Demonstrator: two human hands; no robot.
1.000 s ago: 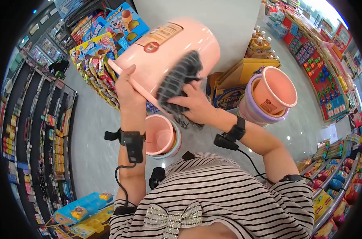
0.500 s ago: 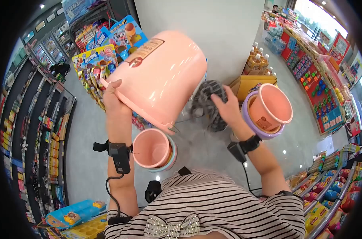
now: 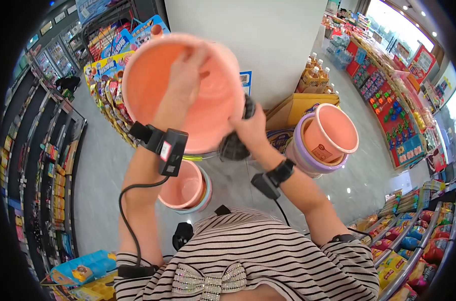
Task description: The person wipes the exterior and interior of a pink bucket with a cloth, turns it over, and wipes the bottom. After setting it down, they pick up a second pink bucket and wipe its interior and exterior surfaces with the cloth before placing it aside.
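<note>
A large pink bucket [image 3: 218,113] is tilted in front of me, its open mouth facing my body. My left hand [image 3: 189,72] reaches inside it, near the far inner wall; motion blur hides how the fingers lie. At the bucket's right side, my right hand [image 3: 250,128] is closed around a dark checked cloth [image 3: 234,147], with the thumb side at the rim. The cloth hangs below the hand, against the outside of the bucket. Beneath the bucket stands a smaller pink bucket [image 3: 180,185], nested in a stack on the floor.
On the right, another pink bucket [image 3: 333,128] sits in a purple one [image 3: 296,148], beside a cardboard box [image 3: 301,105] and bottled drinks [image 3: 313,78]. A white pillar [image 3: 248,30] rises ahead. Hanging snacks [image 3: 105,100] are close on the left, with shelves [image 3: 42,150] beyond.
The bucket has turned so its mouth faces me. My left hand has gone from its rim to inside it. My right hand has moved left with the cloth, up to the bucket's side.
</note>
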